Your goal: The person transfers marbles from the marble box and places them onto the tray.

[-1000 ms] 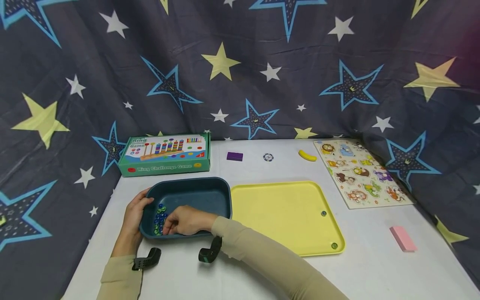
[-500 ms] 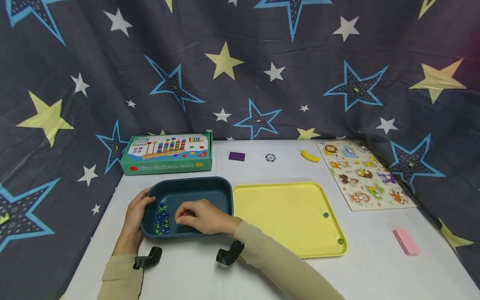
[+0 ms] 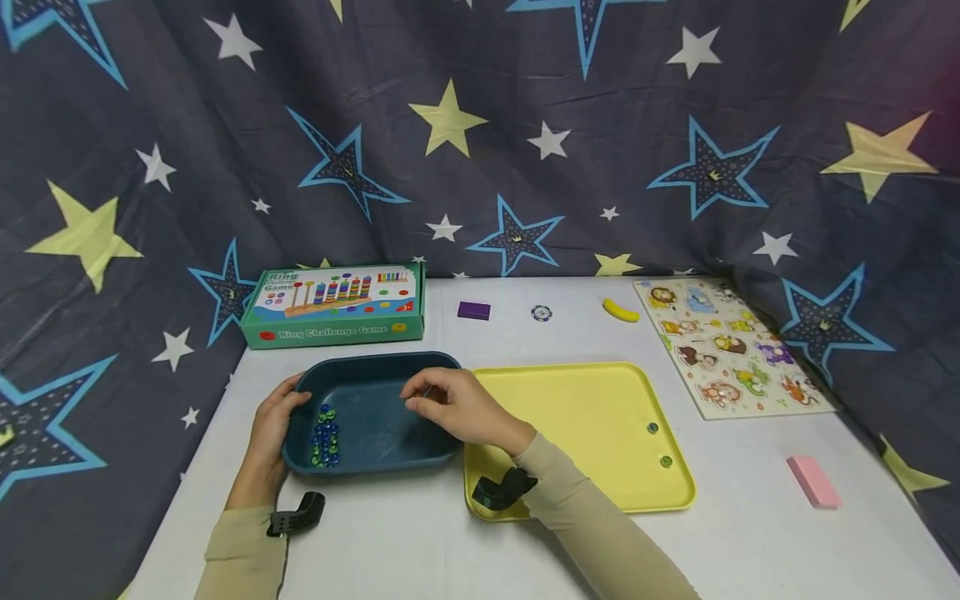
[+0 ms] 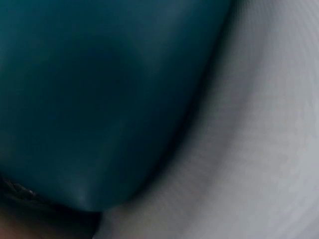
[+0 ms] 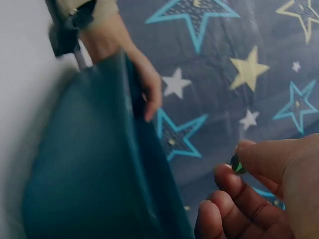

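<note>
Left of centre, a bin with marbles in its left end; left hand at its left wall, right hand over its right end. Right of it, a tray, two marbles near its right edge. Far side, left to right: game box, block, chip, toy banana, puzzle board. Right, nearer: second block.

Dark green marble in the right hand; blue and green marbles along the left edge of the teal tub. Yellow tray, white table, dark grey curtain with yellow, white and blue-outlined stars.
</note>
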Demonstrator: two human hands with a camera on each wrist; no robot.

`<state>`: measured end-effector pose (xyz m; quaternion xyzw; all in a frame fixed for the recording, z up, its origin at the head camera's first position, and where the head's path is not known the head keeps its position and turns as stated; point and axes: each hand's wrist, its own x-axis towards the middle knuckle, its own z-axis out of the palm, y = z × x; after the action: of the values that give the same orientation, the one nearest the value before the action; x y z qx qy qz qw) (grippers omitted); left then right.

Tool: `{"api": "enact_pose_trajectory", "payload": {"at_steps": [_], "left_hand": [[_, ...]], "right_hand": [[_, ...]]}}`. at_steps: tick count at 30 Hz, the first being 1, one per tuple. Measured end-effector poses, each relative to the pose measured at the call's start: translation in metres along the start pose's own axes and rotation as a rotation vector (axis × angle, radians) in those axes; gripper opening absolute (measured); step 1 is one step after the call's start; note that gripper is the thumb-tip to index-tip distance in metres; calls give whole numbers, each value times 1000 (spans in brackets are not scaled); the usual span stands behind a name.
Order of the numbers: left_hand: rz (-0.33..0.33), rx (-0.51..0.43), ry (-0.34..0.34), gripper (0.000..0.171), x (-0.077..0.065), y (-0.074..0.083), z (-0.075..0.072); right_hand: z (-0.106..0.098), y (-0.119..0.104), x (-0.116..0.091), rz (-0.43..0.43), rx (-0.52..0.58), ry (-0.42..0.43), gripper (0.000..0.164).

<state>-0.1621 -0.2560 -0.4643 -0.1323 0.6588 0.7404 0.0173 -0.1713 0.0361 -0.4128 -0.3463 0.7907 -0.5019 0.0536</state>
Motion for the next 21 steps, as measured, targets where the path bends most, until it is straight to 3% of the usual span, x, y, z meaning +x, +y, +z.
{"api": "enact_pose_trajectory", "payload": {"at_steps": [6,12,21], "left_hand": [[-33,-15,21,39,-3,5,3],[-44,-13,4,42,-15,18,10],[-57,-3,18,40,-3,5,2]], "right_hand": [[-21,7,-1,59,-16,80,13],[-42,29,-5,168,-74,121,14],[-58,63,-13,279,-117,151,7]]}}
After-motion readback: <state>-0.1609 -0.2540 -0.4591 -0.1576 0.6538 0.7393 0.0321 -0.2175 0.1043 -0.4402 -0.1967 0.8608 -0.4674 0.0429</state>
